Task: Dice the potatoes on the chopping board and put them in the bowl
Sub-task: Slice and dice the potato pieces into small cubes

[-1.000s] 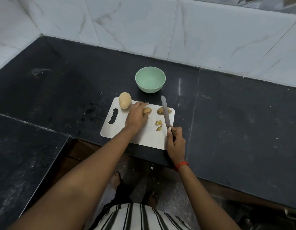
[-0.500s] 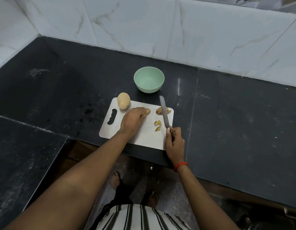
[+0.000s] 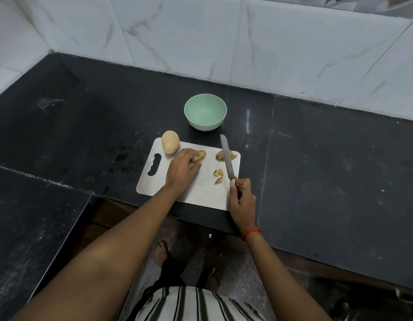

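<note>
Potato piece (image 3: 199,155) sits near the middle of the white chopping board (image 3: 201,191), and the left hand (image 3: 181,171) is right on it, palm down, fingers curled over its near side and pressing it to the board, only the far end of the piece peeking out past the fingertips. The left forearm runs in long and straight from the lower left. Over on the board's right edge, the right hand (image 3: 241,200) has the knife (image 3: 227,158) by the handle, fingers wrapped tight around it, thumb lying along the top; the blade points away toward the wall and crosses over a cut potato chunk (image 3: 220,155) at the far right corner. Whether the blade rests on that chunk or hangs just above it, I cannot tell. Between the hands lie small cut pieces (image 3: 218,176), a little cluster close to the blade. A whole potato (image 3: 170,142) sits at the board's far left corner, overhanging the edge. Beyond the board, on the black counter (image 3: 328,170), stands the green bowl (image 3: 205,115), nothing in it. A red thread band (image 3: 250,233) circles the right wrist.
</note>
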A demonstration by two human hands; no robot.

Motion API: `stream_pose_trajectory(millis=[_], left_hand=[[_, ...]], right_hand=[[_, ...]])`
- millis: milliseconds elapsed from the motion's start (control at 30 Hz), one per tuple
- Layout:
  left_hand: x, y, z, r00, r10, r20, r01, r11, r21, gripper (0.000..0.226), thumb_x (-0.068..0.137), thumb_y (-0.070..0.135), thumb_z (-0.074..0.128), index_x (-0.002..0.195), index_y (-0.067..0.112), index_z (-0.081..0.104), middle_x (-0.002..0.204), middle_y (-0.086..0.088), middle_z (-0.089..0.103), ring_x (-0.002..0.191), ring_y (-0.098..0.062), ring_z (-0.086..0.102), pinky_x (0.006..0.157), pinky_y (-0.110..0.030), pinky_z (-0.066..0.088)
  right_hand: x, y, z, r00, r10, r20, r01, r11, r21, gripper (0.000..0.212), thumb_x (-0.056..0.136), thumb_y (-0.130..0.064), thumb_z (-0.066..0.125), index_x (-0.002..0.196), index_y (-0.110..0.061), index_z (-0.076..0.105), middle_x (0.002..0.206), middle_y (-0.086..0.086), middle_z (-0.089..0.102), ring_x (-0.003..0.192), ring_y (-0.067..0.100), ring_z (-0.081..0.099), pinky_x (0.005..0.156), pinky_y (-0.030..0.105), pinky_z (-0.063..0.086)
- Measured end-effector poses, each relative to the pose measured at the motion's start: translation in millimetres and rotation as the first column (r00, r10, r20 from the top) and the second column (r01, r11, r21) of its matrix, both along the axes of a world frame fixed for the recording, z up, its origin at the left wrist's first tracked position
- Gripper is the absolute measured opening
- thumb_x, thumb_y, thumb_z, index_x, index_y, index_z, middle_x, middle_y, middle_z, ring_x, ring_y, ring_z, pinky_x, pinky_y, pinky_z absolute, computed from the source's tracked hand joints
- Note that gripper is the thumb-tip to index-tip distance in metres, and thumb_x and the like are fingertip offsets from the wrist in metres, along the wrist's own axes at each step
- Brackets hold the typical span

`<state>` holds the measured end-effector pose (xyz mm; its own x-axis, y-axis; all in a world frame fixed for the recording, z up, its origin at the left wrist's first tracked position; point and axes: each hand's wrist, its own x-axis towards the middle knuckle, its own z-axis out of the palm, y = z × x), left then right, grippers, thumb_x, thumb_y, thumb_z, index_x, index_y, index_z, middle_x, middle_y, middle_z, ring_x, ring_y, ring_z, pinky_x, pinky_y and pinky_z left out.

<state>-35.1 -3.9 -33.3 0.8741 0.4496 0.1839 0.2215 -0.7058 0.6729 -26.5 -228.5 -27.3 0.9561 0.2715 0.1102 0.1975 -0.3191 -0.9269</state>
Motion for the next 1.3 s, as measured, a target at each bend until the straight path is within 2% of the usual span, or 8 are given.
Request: stream_pose_trajectory(millis=[133,300,433,667,767,900,1100,1300], left_hand=[[4.5,1.3,9.9,0.997,0.071,-0.012,-0.072,0.981,-0.18,0.034,0.096,0.03,0.068,0.128,0.021,0.063,0.107,0.004,0.067,0.095,-0.009,0.063,0.087,-0.023,0.053],[17.9,9.0,17.0,0.994,0.001,-0.11,-0.006,0.999,-0.043,0.026,0.096,0.023,0.068,0.119,0.013,0.074,0.116,-0.005,0.068,0.097,-0.017,0.062,0.09,-0.028,0.051],[21.9,14.2,20.6,0.984,-0.01,-0.176,0.0,0.998,-0.055,0.03,0.09,0.016,0.077,0.119,0.01,0.074,0.117,-0.004,0.067,0.094,-0.018,0.064,0.089,-0.028,0.053],[24.3,19.3,29.2,0.957,-0.027,-0.289,0.02,0.999,-0.028,0.023,0.086,0.024,0.082,0.107,0.015,0.079,0.096,0.008,0.063,0.085,-0.014,0.063,0.082,-0.031,0.055],[20.2,19.0,28.5,0.95,-0.031,-0.31,0.007,0.997,-0.078,0.016,0.09,0.029,0.077,0.097,0.016,0.08,0.091,0.009,0.067,0.08,-0.008,0.062,0.08,-0.03,0.054],[15.3,17.7,30.8,0.934,-0.012,-0.357,-0.044,0.988,-0.148,0.019,0.088,0.03,0.08,0.1,0.016,0.079,0.084,0.006,0.072,0.075,-0.009,0.065,0.072,-0.028,0.057],[11.6,19.5,35.3,0.916,0.022,-0.401,-0.171,0.925,-0.34,0.021,0.086,0.03,0.082,0.099,0.015,0.075,0.07,0.001,0.065,0.062,-0.01,0.061,0.048,-0.009,0.044],[7.5,26.0,32.6,0.923,-0.006,-0.385,-0.182,0.875,-0.45,0.021,0.086,0.022,0.082,0.103,0.01,0.077,0.071,0.001,0.07,0.063,-0.007,0.067,0.06,-0.013,0.055]], right_hand=[[0.0,-0.2,0.6,1.0,0.004,0.0,-0.004,1.0,0.005,0.017,0.104,-0.02,0.052,0.09,-0.012,0.045,0.064,0.01,0.051,0.053,0.008,0.042,0.047,0.037,0.035],[-0.3,0.3,2.7,1.0,0.006,-0.001,-0.006,1.0,0.007,0.016,0.104,-0.019,0.052,0.092,-0.01,0.047,0.064,0.01,0.051,0.053,0.008,0.042,0.046,0.034,0.034],[-0.4,-0.1,2.9,1.0,-0.001,-0.009,0.001,1.0,-0.001,0.014,0.104,-0.019,0.052,0.092,-0.014,0.047,0.065,0.009,0.051,0.054,0.007,0.042,0.048,0.037,0.036],[-1.0,-0.4,6.0,1.0,0.008,-0.007,-0.008,1.0,0.005,0.014,0.104,-0.017,0.052,0.092,-0.012,0.047,0.064,0.01,0.051,0.053,0.008,0.041,0.048,0.037,0.034],[-1.5,-0.4,3.8,1.0,-0.012,-0.018,0.012,1.0,0.008,0.013,0.103,-0.019,0.053,0.092,-0.014,0.048,0.064,0.005,0.052,0.054,0.007,0.044,0.048,0.036,0.037],[-2.4,14.4,10.9,0.999,-0.032,-0.005,0.032,0.999,0.015,0.009,0.097,-0.022,0.065,0.101,-0.019,0.058,0.067,-0.004,0.057,0.061,0.01,0.053,0.054,0.022,0.041],[11.7,70.6,18.5,0.989,-0.034,-0.144,0.01,0.986,-0.164,0.015,0.09,-0.021,0.067,0.102,-0.012,0.069,0.084,-0.001,0.069,0.076,0.016,0.059,0.071,0.026,0.043],[13.6,103.1,9.9,0.982,-0.092,-0.167,0.066,0.985,-0.157,0.017,0.094,-0.028,0.063,0.087,-0.013,0.064,0.078,0.003,0.065,0.08,0.029,0.059,0.072,0.038,0.046]])
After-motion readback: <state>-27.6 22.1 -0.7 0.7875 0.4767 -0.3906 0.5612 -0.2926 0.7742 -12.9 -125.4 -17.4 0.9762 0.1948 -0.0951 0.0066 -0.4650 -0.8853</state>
